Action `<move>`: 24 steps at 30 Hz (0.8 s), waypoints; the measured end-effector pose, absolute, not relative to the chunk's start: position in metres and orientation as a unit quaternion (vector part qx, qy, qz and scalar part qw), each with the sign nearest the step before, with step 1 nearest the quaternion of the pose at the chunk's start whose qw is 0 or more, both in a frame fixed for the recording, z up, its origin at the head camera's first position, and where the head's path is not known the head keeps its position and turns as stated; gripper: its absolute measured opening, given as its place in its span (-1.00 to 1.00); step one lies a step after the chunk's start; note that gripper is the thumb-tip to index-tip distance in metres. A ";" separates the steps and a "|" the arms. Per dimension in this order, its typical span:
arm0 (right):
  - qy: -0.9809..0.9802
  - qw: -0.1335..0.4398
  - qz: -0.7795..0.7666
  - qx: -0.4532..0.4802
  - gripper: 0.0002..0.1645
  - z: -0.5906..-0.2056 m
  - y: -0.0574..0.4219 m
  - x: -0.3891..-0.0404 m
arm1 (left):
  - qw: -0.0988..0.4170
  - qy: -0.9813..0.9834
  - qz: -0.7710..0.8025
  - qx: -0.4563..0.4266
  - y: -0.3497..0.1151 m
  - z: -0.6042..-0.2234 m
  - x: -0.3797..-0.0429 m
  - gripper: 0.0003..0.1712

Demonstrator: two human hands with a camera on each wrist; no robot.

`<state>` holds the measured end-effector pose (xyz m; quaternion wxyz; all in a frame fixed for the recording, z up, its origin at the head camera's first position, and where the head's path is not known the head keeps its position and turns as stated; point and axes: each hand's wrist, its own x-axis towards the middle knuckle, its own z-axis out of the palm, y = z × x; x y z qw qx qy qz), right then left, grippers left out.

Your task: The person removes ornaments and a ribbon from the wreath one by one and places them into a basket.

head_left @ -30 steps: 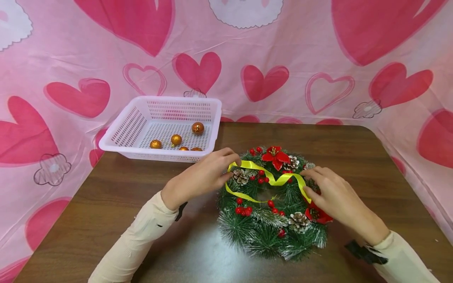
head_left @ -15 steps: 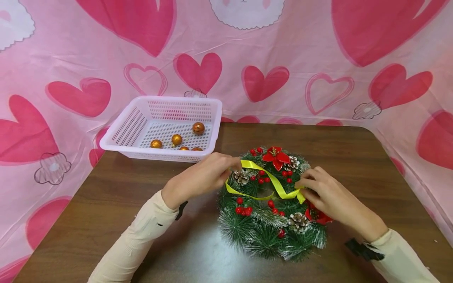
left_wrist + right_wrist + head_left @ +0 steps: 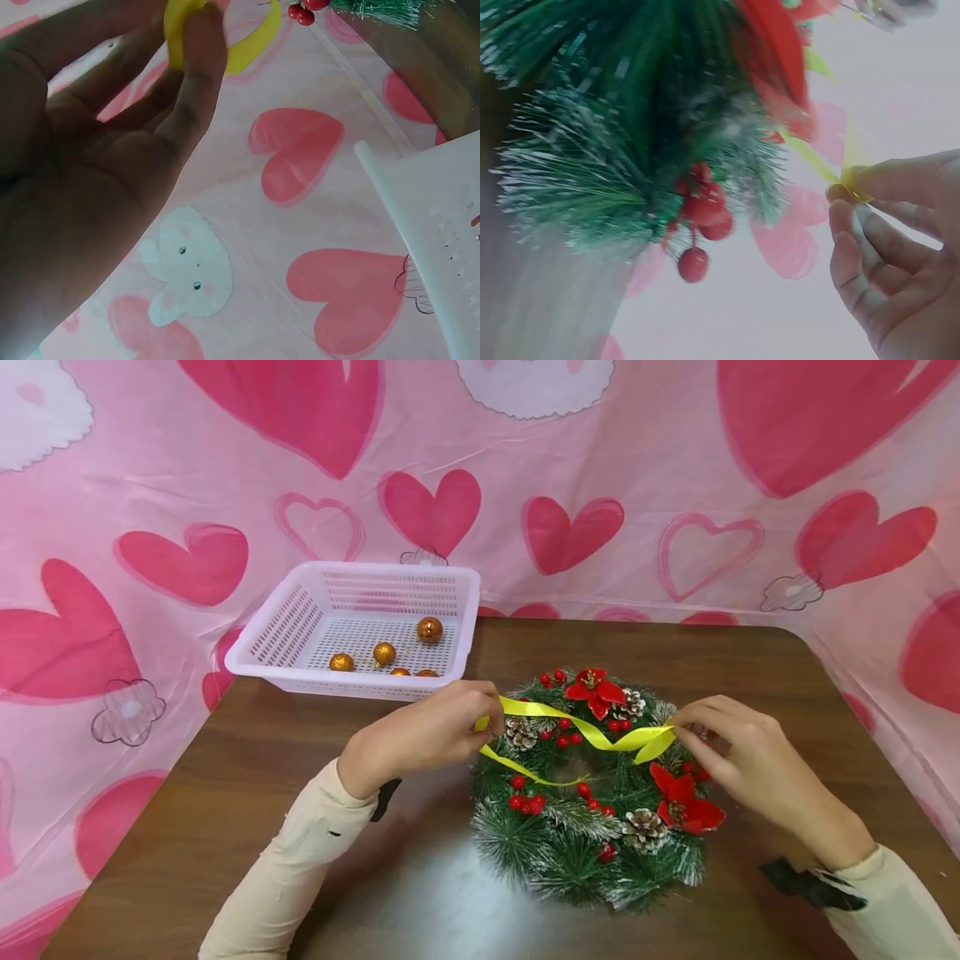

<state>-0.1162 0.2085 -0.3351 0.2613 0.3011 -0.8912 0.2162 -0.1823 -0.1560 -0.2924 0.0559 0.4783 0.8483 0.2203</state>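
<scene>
A yellow ribbon (image 3: 555, 715) stretches over the top half of a green wreath (image 3: 570, 852). On its left stretch, my left hand (image 3: 435, 731) grips the ribbon with curled fingers; in the left wrist view a yellow loop (image 3: 176, 34) passes through those fingers. From there a loose tail hangs down toward the wreath's middle hole. My right hand (image 3: 757, 768) pinches the ribbon between thumb and fingertips at the wreath's right side, as the right wrist view shows too. Red poinsettias (image 3: 596, 692), pine cones (image 3: 643, 829) and red berries (image 3: 527, 804) sit on the wreath.
Left of the wreath, toward the back of the brown table (image 3: 247, 810), stands a white plastic basket (image 3: 262, 664). Several golden balls (image 3: 429, 630) lie inside it. A pink cloth with hearts (image 3: 573, 535) hangs behind the table.
My right hand first let the ribbon slacken inward, then drew its end out to the right, pulling it straighter. My left hand has closed more tightly round the ribbon. The view shifted slightly.
</scene>
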 end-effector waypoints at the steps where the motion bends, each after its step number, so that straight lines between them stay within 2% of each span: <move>1: -0.890 0.266 0.221 0.298 -0.62 -0.332 0.209 -0.115 | 0.049 0.845 0.226 0.482 -0.155 -0.292 -0.182 -0.79; 6: -0.886 0.273 0.232 0.295 -0.62 -0.317 0.205 -0.115 | 0.010 0.834 0.253 0.491 -0.152 -0.289 -0.183 -0.75; 13: -0.888 0.261 0.222 0.306 -0.71 -0.296 0.188 -0.125 | -0.076 0.817 0.280 0.499 -0.152 -0.278 -0.185 -0.79; 24: -0.872 0.240 0.240 0.353 -0.61 -0.275 0.159 -0.142 | -0.173 0.785 0.318 0.502 -0.163 -0.267 -0.194 -0.77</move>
